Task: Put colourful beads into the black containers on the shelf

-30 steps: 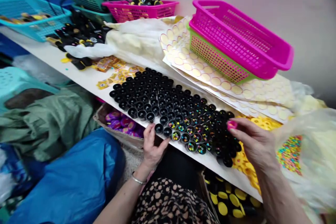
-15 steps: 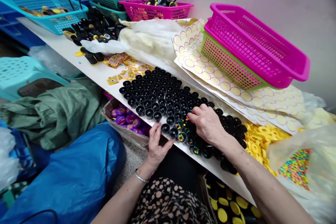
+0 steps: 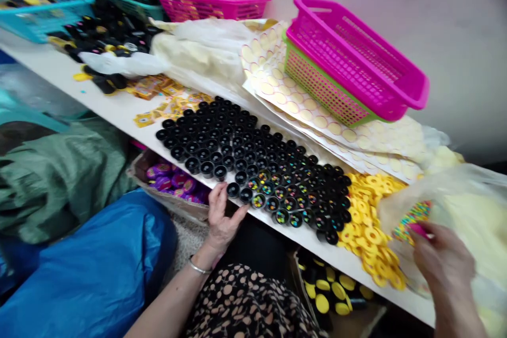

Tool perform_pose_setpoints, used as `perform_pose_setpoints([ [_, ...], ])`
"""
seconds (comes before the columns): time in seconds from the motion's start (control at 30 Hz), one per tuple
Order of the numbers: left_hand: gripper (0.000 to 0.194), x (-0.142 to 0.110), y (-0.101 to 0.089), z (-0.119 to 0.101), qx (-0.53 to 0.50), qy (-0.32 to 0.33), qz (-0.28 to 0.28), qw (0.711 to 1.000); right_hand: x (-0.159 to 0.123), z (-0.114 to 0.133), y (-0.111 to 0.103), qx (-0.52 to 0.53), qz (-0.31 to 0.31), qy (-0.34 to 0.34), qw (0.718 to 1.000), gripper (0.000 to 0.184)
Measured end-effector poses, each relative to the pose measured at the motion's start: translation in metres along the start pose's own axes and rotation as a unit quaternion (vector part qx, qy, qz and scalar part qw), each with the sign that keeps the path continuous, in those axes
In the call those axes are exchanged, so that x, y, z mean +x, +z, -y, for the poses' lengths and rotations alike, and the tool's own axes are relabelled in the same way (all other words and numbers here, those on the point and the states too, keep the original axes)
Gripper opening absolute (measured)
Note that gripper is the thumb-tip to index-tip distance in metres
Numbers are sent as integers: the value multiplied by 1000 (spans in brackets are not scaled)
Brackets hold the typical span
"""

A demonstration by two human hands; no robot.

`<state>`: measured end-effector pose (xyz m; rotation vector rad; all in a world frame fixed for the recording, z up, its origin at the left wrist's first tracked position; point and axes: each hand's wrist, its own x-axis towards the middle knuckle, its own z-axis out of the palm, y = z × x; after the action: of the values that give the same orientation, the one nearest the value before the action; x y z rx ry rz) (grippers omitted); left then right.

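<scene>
A dense block of small black cups [image 3: 245, 153] covers the white shelf [image 3: 119, 111]; those at the near right hold coloured candy beads [image 3: 282, 216]. My left hand [image 3: 221, 216] rests at the shelf's front edge, fingers apart, fingertips touching the nearest cups. My right hand [image 3: 446, 264] is at the far right, at the mouth of a clear plastic bag [image 3: 455, 206] of coloured beads. Its fingers curl together around a pink thing that I cannot make out. Yellow rings [image 3: 372, 232] lie piled between the cups and the bag.
Pink and green baskets [image 3: 352, 63] sit stacked on sheets of round stickers [image 3: 301, 105]. Teal baskets [image 3: 35, 5], a pink basket [image 3: 206, 8], black parts and yellow packets [image 3: 158, 100] lie farther left. Below the shelf are a box of purple items [image 3: 170, 179], yellow-capped pieces [image 3: 328, 290] and a blue bag [image 3: 99, 269].
My right hand left the cups and swung right to the bead bag. More of the near cups now hold beads. My left hand stayed at the shelf edge.
</scene>
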<state>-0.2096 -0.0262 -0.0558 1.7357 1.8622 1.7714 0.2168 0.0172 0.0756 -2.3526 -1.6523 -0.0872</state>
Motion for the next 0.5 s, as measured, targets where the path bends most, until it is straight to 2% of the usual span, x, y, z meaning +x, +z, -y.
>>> perform_pose_setpoints([
  [0.07,60,2,1,0,12,-4,-2,1000,7,-17,7,-76,86,-1,993,18],
  [0.1,60,3,2,0,16,-7,-3,1000,11,-17,10,-67,121,-23,990,15],
  [0.17,60,6,4,-1,19,-12,-3,1000,20,-9,17,5,158,-72,985,15],
  [0.23,61,9,5,-2,22,-14,-5,1000,25,0,24,119,164,-84,976,18],
  [0.3,62,10,6,-3,26,-17,-6,999,24,2,30,264,139,-35,954,17],
  [0.37,61,11,5,-5,30,-18,-5,999,20,-6,34,386,85,29,918,21],
  [0.4,60,12,5,-5,32,-17,-4,999,17,-11,35,424,53,52,903,25],
  [0.5,57,14,7,-6,35,-11,-7,999,8,-23,30,461,-22,65,885,32],
])
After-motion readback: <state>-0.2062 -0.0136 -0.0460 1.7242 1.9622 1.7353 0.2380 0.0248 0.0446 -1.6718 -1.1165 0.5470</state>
